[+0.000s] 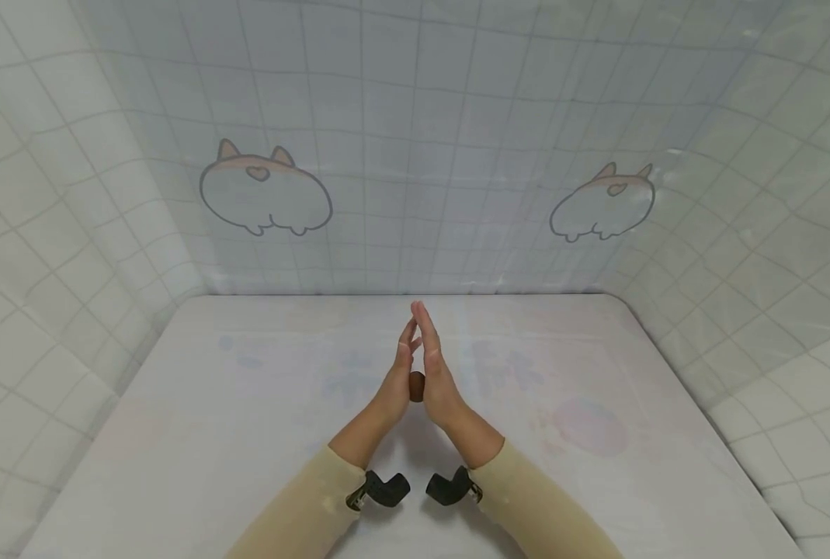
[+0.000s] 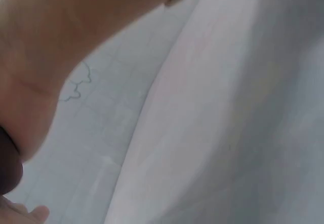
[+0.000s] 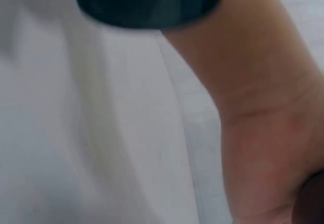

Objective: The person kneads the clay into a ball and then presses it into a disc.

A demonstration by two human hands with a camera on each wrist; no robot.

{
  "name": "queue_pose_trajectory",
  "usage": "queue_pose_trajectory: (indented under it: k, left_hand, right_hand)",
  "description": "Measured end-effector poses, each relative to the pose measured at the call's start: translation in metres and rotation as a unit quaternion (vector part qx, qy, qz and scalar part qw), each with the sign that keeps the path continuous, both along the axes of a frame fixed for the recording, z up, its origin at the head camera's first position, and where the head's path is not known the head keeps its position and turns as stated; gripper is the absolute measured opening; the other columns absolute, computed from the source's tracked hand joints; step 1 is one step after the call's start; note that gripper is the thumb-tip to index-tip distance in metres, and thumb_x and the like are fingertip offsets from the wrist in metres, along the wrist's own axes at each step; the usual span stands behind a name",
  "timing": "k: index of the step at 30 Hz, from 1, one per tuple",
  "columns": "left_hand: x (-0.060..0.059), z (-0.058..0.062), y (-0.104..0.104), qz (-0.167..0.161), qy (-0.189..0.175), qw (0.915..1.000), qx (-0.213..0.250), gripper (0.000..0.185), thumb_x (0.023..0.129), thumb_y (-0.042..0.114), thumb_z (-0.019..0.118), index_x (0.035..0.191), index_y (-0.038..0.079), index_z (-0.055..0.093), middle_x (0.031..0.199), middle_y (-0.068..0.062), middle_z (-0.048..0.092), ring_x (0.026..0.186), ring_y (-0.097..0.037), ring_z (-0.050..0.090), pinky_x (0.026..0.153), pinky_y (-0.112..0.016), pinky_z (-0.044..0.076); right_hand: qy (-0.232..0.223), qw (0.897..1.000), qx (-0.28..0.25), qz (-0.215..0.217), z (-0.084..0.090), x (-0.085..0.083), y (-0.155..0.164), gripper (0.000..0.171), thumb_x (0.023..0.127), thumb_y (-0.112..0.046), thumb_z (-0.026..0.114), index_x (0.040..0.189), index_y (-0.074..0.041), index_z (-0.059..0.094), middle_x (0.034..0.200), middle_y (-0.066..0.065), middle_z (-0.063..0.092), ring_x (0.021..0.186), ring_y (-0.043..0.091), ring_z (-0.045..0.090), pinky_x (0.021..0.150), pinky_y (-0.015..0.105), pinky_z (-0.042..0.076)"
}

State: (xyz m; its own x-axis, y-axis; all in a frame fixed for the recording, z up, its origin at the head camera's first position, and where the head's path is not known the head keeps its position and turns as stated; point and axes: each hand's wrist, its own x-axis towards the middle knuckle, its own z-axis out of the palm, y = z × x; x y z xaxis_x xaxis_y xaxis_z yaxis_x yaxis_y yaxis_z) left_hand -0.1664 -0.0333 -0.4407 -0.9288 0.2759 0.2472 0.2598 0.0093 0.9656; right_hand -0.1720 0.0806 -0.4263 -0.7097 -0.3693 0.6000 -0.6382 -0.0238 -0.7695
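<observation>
A small dark brown ball (image 1: 417,386) sits between the heels of the two palms over the middle of the table. My left hand (image 1: 392,390) presses on it from one side, fingers straight and pointing up and away. From the other side my right hand (image 1: 442,390) presses it, its straight fingers meeting the left ones at the tips. Close to the left palm, the brown ball (image 2: 8,168) shows at the edge of the left wrist view. Part of the same ball (image 3: 310,203) appears in the right wrist view's lower corner, mostly cut off.
The pale table (image 1: 247,388) carries faint coloured prints. White gridded sheeting (image 1: 415,155) with cartoon animal drawings rises behind it and on both sides. Black wrist-worn cameras (image 1: 387,490) stick out inward from both cream sleeves (image 1: 303,508).
</observation>
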Motion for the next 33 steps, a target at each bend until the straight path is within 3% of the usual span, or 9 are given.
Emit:
queue_pose_trajectory:
  k: [6,15,19,25,33]
  left_hand:
    - [0.004,0.002,0.005,-0.002,0.050,0.9986,0.016,0.082,0.096,0.074,0.002,0.162,0.026,-0.004,0.168,0.000,-0.007,0.152,-0.032,0.012,0.114,-0.068,0.009]
    - [0.005,0.010,0.002,0.046,0.101,0.9933,0.032,0.092,0.093,0.079,0.005,0.162,0.019,-0.006,0.168,-0.004,-0.004,0.152,-0.031,0.007,0.113,-0.070,0.008]
    - [0.002,0.016,-0.001,0.064,0.101,0.9918,0.044,0.096,0.090,0.084,0.009,0.162,0.022,-0.005,0.167,-0.003,-0.004,0.152,-0.031,0.006,0.112,-0.071,0.005]
    - [-0.004,0.016,-0.006,0.076,0.102,0.9903,0.056,0.098,0.090,0.084,0.011,0.162,0.019,-0.002,0.167,-0.002,-0.002,0.152,-0.032,0.007,0.111,-0.072,0.002]
    - [-0.001,0.000,-0.005,0.038,0.066,0.9971,0.002,0.085,0.095,0.076,0.005,0.162,0.025,-0.004,0.168,-0.006,0.000,0.152,-0.034,0.007,0.114,-0.068,0.009]
  right_hand:
    - [-0.022,0.999,0.027,-0.014,-0.005,-0.005,0.003,0.094,0.094,-0.079,0.006,0.162,-0.016,0.002,0.168,0.005,0.003,0.153,0.025,0.004,0.115,0.065,0.009]
    - [-0.047,0.998,0.049,0.005,-0.015,-0.002,0.000,0.094,0.094,-0.079,0.007,0.162,-0.015,0.002,0.167,0.008,0.001,0.151,0.032,0.006,0.112,0.069,0.015]
    - [-0.027,0.998,0.042,0.029,-0.019,0.002,-0.003,0.092,0.096,-0.076,0.007,0.162,-0.012,0.001,0.168,0.009,0.001,0.151,0.030,0.005,0.113,0.068,0.011]
    - [0.025,0.998,0.022,0.057,-0.015,0.009,-0.006,0.090,0.099,-0.071,0.006,0.160,-0.006,0.001,0.167,0.015,0.000,0.153,0.029,0.000,0.114,0.067,0.005]
    - [0.054,0.998,0.013,0.034,-0.005,0.011,-0.005,0.095,0.097,-0.074,0.005,0.160,-0.003,0.002,0.166,0.016,0.003,0.153,0.029,0.004,0.114,0.067,0.009]
